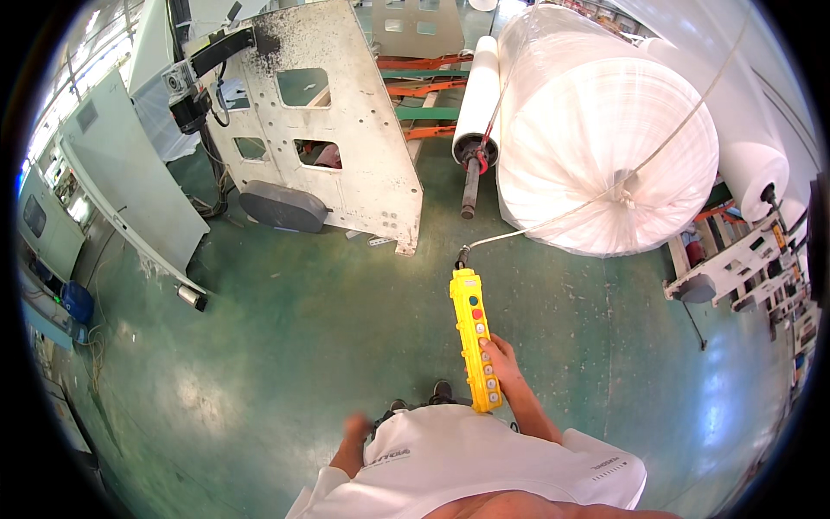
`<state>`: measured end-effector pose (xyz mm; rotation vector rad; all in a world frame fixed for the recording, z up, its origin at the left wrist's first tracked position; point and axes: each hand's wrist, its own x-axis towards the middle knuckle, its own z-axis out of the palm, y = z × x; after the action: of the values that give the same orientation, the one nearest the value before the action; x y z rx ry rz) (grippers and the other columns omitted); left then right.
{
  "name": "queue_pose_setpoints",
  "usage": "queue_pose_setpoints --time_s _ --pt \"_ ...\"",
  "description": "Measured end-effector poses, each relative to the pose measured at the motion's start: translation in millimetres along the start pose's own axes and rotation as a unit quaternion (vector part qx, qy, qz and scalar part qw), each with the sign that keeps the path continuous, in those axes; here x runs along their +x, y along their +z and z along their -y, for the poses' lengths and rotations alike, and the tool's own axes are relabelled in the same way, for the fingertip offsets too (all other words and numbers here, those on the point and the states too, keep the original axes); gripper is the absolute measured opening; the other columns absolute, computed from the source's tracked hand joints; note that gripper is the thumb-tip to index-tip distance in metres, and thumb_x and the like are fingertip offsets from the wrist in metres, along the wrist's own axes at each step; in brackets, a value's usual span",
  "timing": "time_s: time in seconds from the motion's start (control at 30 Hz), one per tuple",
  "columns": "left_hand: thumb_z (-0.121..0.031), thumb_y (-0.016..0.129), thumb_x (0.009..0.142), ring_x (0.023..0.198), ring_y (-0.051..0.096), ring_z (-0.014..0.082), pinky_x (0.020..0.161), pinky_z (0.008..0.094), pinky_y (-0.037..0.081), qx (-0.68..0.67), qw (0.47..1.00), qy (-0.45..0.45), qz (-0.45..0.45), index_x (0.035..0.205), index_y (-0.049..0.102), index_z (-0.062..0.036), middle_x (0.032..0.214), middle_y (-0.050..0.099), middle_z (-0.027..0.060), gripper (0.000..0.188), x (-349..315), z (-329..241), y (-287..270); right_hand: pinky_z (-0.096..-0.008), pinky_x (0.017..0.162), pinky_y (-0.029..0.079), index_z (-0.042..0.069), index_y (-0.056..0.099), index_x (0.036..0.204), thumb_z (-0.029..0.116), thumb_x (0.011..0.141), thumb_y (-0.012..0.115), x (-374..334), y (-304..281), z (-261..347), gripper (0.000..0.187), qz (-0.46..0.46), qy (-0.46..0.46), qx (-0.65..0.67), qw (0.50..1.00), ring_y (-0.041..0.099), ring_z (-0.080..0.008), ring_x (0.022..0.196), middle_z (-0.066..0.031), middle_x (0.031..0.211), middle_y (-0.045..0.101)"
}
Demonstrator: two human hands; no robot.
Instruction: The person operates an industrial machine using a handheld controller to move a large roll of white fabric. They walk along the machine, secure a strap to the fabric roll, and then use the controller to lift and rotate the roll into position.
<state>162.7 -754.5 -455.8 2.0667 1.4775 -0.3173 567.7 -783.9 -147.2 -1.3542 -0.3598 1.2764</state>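
My right hand [504, 362] is closed round the lower half of a yellow crane pendant control [471, 333], its thumb over the row of buttons. The pendant is long and slim, with round buttons down its face and a pale cable leaving its top end toward the upper right. By my left side hangs my left hand [355, 426], blurred, its fingers not readable. Ahead stands a huge plastic-wrapped white roll [605, 156], the cable crossing in front of it. Beside it is a thin white roll [478, 95] on a metal shaft [470, 186], with a red sling [484, 156] round the shaft.
A pale, scuffed machine frame [363, 186] with cut-out windows stands ahead on the left. Farther left is a light grey cabinet [143, 164] and a blue container [77, 301]. Another white roll [752, 169] rests on machinery [726, 264] at the right. The floor [328, 320] is green.
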Motion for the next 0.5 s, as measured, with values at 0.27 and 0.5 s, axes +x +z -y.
queue_pose_setpoints --time_s 0.27,0.5 --pt "-0.023 0.069 0.075 0.068 0.067 0.0291 0.060 0.0415 0.053 0.033 0.999 0.004 0.021 0.081 0.069 -0.0079 0.079 0.068 0.0127 0.016 7.5 5.6 10.6 -0.0370 0.056 0.057 0.000 0.056 0.120 0.027 0.095 0.059 -2.0 4.3 3.3 0.037 0.005 0.000 0.011 1.000 0.069 -0.0233 0.064 -0.0158 0.092 0.070" --pt "-0.023 0.069 0.076 0.066 0.067 0.0283 0.059 0.0416 0.053 0.008 1.000 -0.021 0.022 0.082 0.067 -0.0076 0.076 0.068 0.0126 0.016 7.7 7.4 15.0 -0.0390 0.057 0.059 0.001 0.056 0.123 0.028 0.096 0.056 5.1 -1.4 -4.6 0.038 0.005 -0.002 -0.012 1.000 0.070 -0.0254 0.067 -0.0148 0.093 0.069"
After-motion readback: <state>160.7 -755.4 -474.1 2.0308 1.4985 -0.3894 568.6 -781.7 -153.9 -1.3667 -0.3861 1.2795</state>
